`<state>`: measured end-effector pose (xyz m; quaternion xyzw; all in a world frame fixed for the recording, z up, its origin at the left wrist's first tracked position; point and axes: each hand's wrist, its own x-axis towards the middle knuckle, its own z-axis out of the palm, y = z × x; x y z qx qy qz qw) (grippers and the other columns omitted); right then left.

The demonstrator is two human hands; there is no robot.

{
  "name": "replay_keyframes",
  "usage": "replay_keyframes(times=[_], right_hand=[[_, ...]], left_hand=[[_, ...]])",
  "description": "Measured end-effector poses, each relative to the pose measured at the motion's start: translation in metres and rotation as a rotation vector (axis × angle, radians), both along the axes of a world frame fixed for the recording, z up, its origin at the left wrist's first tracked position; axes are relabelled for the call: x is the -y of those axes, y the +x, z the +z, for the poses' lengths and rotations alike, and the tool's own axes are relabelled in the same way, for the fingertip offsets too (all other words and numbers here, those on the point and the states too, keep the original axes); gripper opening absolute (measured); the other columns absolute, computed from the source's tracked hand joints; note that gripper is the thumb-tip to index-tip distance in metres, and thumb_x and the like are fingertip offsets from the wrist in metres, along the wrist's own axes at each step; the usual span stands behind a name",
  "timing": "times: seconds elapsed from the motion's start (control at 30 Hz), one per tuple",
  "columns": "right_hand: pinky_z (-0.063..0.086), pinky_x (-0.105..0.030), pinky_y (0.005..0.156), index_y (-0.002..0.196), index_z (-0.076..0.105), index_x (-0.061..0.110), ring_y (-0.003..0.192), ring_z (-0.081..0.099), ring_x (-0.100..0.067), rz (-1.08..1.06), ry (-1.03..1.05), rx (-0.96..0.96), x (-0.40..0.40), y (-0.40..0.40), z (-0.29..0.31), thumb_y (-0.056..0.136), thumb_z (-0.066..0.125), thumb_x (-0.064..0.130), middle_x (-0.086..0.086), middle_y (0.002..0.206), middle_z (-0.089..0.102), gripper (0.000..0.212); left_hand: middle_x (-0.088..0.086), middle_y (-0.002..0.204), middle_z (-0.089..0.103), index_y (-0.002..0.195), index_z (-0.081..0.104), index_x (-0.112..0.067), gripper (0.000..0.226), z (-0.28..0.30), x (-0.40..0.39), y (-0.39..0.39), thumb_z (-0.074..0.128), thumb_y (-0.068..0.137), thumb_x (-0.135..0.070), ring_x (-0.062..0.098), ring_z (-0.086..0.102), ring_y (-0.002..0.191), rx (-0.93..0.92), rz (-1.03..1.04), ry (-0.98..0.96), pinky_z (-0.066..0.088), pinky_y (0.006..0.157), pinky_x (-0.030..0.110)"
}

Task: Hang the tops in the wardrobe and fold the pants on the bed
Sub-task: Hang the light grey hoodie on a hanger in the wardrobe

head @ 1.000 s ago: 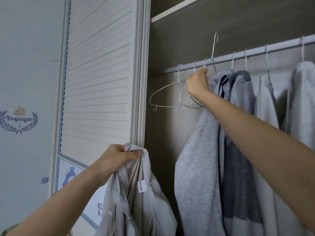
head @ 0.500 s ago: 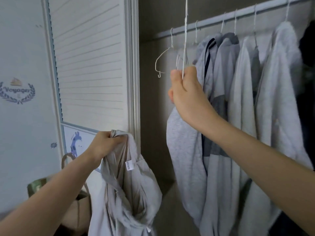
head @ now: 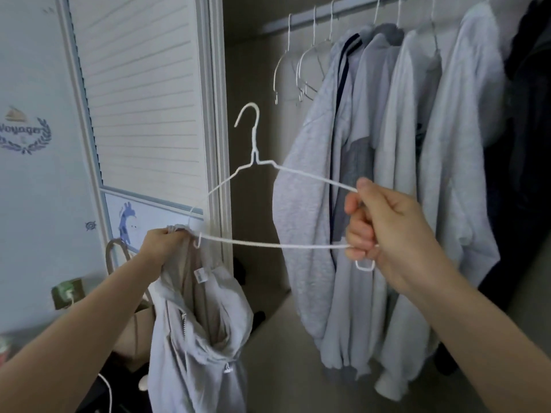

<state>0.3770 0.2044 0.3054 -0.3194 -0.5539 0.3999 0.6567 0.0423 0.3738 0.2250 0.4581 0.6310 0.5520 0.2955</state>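
Pale wall (head: 35, 204) at left carried a "Voyager" laurel decal (head: 24, 134). A white louvred door (head: 143, 93) stood beside it, a cartoon animal picture (head: 128, 220) below the slats. Wardrobe interior dim, beige floor (head: 286, 368). Light soft, even.

The hanger (head: 269, 204) was thin white-coated wire, smooth. The light grey zip top (head: 196, 338) looked like soft matt cloth, and the hung sweatshirts (head: 387, 174) were fleecy and matt. The louvred door (head: 143, 93) was ridged, painted white.

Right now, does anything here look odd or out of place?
Nothing stands out. The right hand holds a white hanger; the left hand holds a grey top. Other tops hang straight on the rail.
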Motion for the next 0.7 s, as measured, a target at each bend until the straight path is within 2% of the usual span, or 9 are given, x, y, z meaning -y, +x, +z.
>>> replay_keyframes(times=[0.1,0.2,0.27,0.37,0.53,0.6,0.67,0.7], right_hand=[[0.031,-0.020,0.040,0.061,0.056,0.019,0.034,0.025,-0.011,0.057,-0.013,0.057,-0.003,0.015,-0.012,0.098,0.047,0.036,0.001,0.042,0.028,0.042],[0.031,-0.020,0.040,0.062,0.055,0.017,0.034,0.024,-0.011,0.098,-0.025,0.110,-0.010,0.024,-0.024,0.099,0.046,0.035,0.001,0.041,0.028,0.042],[0.031,-0.020,0.041,0.063,0.054,0.016,0.035,0.023,-0.012,0.102,-0.014,0.140,-0.017,0.027,-0.034,0.099,0.045,0.033,0.000,0.042,0.028,0.041],[0.029,-0.021,0.040,0.063,0.053,0.013,0.035,0.023,-0.013,0.113,-0.014,0.191,-0.026,0.029,-0.051,0.100,0.044,0.028,-0.001,0.042,0.028,0.041],[0.033,-0.027,0.039,0.064,0.053,0.012,0.038,0.028,-0.017,0.138,0.029,0.251,-0.039,0.012,-0.084,0.098,0.044,0.029,-0.008,0.044,0.031,0.038],[0.039,-0.031,0.040,0.067,0.051,0.010,0.039,0.034,-0.023,0.125,0.062,0.259,-0.044,0.004,-0.105,0.097,0.044,0.030,-0.013,0.045,0.034,0.037],[0.046,-0.039,0.047,0.070,0.052,0.010,0.044,0.046,-0.028,0.131,0.067,0.349,-0.050,-0.001,-0.127,0.099,0.042,0.029,-0.015,0.049,0.047,0.035],[0.049,-0.039,0.054,0.071,0.054,0.011,0.050,0.055,-0.026,0.145,0.061,0.421,-0.052,-0.004,-0.138,0.099,0.041,0.031,-0.013,0.054,0.056,0.036]], left_hand=[[0.014,0.086,0.063,0.109,0.066,0.001,0.031,-0.003,-0.002,-0.005,0.067,0.090,-0.023,0.030,0.059,0.078,0.028,0.039,-0.053,0.047,0.078,0.036],[0.013,0.083,0.063,0.107,0.067,0.000,0.028,-0.002,-0.001,-0.002,0.063,0.093,-0.024,0.029,0.060,0.077,-0.037,0.007,-0.062,0.049,0.081,0.038],[0.011,0.083,0.065,0.102,0.068,-0.003,0.026,0.001,0.006,0.001,0.061,0.095,-0.026,0.024,0.060,0.074,-0.108,-0.038,-0.062,0.049,0.077,0.033],[0.001,0.069,0.065,0.086,0.071,-0.009,0.020,0.006,0.019,0.005,0.064,0.092,-0.026,0.012,0.059,0.062,-0.256,-0.067,-0.065,0.044,0.053,0.019],[0.002,0.060,0.054,0.064,0.057,-0.011,0.033,0.021,0.040,0.033,0.061,0.094,-0.026,0.016,0.049,0.059,-0.410,-0.236,-0.021,0.035,0.057,0.026],[-0.003,0.052,0.054,0.058,0.056,-0.015,0.037,0.027,0.046,0.043,0.060,0.094,-0.022,0.017,0.049,0.056,-0.297,-0.256,0.039,0.037,0.058,0.027],[0.000,0.057,0.065,0.067,0.064,-0.012,0.027,0.035,0.053,0.050,0.060,0.093,-0.018,0.020,0.060,0.061,-0.081,-0.285,0.082,0.046,0.063,0.030],[0.005,0.063,0.069,0.074,0.067,-0.008,0.023,0.040,0.056,0.055,0.059,0.093,-0.016,0.023,0.064,0.065,-0.001,-0.305,0.085,0.050,0.066,0.031]])
